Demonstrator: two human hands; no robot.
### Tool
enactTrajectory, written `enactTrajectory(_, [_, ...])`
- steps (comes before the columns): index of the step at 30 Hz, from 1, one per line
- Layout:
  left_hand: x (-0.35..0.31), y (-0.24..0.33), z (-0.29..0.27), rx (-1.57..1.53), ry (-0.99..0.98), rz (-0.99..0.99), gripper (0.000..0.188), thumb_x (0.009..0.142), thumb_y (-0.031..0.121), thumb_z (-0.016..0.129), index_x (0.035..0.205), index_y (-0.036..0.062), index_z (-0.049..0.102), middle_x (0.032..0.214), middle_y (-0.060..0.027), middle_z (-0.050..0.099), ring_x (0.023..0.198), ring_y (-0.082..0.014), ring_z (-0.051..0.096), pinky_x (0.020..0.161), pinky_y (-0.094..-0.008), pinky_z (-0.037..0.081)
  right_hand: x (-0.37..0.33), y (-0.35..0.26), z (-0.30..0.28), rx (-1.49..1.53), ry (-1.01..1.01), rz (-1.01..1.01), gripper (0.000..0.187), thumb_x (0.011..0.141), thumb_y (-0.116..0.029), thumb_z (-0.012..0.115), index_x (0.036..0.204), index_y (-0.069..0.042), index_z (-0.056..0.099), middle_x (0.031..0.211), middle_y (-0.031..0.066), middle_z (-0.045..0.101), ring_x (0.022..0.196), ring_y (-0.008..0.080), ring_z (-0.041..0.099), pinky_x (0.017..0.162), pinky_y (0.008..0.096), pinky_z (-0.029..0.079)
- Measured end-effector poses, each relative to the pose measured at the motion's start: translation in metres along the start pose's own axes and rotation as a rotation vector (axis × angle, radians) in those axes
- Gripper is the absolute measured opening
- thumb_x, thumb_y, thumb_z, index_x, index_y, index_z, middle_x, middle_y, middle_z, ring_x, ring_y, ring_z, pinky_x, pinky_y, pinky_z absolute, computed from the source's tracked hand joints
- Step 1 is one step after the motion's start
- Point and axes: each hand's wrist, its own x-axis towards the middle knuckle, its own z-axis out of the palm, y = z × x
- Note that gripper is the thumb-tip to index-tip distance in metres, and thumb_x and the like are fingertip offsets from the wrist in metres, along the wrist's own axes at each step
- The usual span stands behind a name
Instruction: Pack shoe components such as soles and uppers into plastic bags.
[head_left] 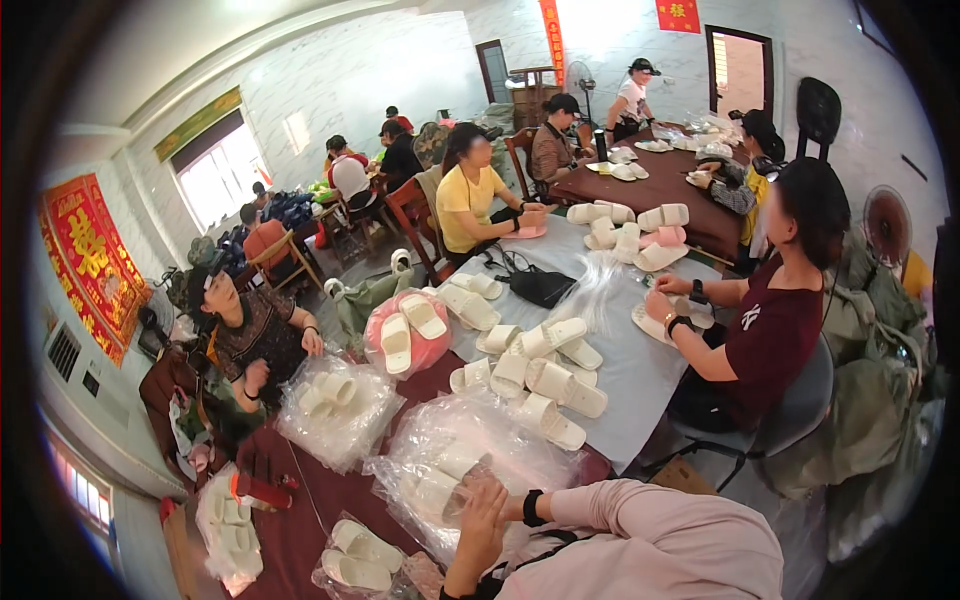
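A pair of cream slippers [434, 488] lies on a stack of clear plastic bags [410, 435] in front of me. My left hand [482, 522] is over the slippers' right end, its fingers stretched out and held close together. My right hand [510, 508], with a black band at the wrist, reaches in from the right at the same slippers. Its fingers are mostly hidden behind the left hand, so I cannot tell whether they grip a slipper. Beyond the bags is a heap of loose cream slippers [545, 375] on a grey table cover [625, 420].
Left stand bagged slippers [362, 555], a red tape dispenser [262, 490] and another bag stack with slippers [330, 392]. A pink round stool top [408, 335] bears a pair. A co-worker in dark red [770, 330] handles slippers at right; one in yellow [470, 205] sits across.
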Motion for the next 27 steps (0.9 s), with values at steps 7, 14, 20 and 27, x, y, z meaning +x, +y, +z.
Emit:
enactTrajectory(7, [-0.006, -0.002, -0.015, 0.544, 0.185, -0.044, 0.055, 0.079, 0.025, 0.059, 0.128, 0.0056, 0.042, 0.138, -0.0199, 0.029, 0.128, -0.0422, 0.021, 0.104, -0.0537, 0.012, 0.049, -0.011, -0.028, 0.002, -0.072, 0.405, 0.036, 0.076, -0.026, 0.055, 0.104, -0.002, 0.055, 0.099, 0.0191, 0.053, 0.101, 0.0358, 0.045, 0.086, 0.0462, 0.034])
enactTrajectory(14, [-0.01, -0.029, -0.017, 0.079, 0.461, -0.234, 0.064, 0.075, 0.001, 0.042, 0.135, -0.0046, 0.021, 0.137, -0.0277, 0.024, 0.128, -0.0453, 0.018, 0.104, -0.0471, 0.017, 0.06, -0.012, -0.035, 0.09, 0.188, 0.5, 0.036, 0.075, -0.026, 0.059, 0.103, -0.002, 0.055, 0.099, 0.0183, 0.051, 0.097, 0.0356, 0.044, 0.086, 0.047, 0.032])
enactTrajectory(20, [-0.011, -0.019, -0.015, -0.015, 0.249, -0.211, 0.068, 0.07, -0.013, 0.036, 0.136, -0.0007, 0.022, 0.131, -0.0288, 0.034, 0.12, -0.0404, 0.035, 0.093, -0.0418, 0.037, 0.058, -0.017, -0.044, -0.2, 0.268, 0.49, 0.04, 0.079, -0.03, 0.056, 0.103, 0.002, 0.053, 0.098, 0.0238, 0.05, 0.098, 0.0401, 0.043, 0.089, 0.0525, 0.029])
enactTrajectory(27, [-0.041, -0.034, -0.008, -0.594, -0.034, -0.471, 0.059, 0.075, -0.014, 0.036, 0.131, 0.0043, 0.036, 0.102, -0.0204, 0.06, 0.07, -0.0215, 0.065, 0.064, -0.0296, 0.053, 0.046, 0.004, -0.03, -0.279, -0.145, 0.716, 0.035, 0.083, -0.03, 0.049, 0.092, 0.003, 0.056, 0.089, 0.0234, 0.056, 0.091, 0.0368, 0.05, 0.082, 0.0495, 0.035])
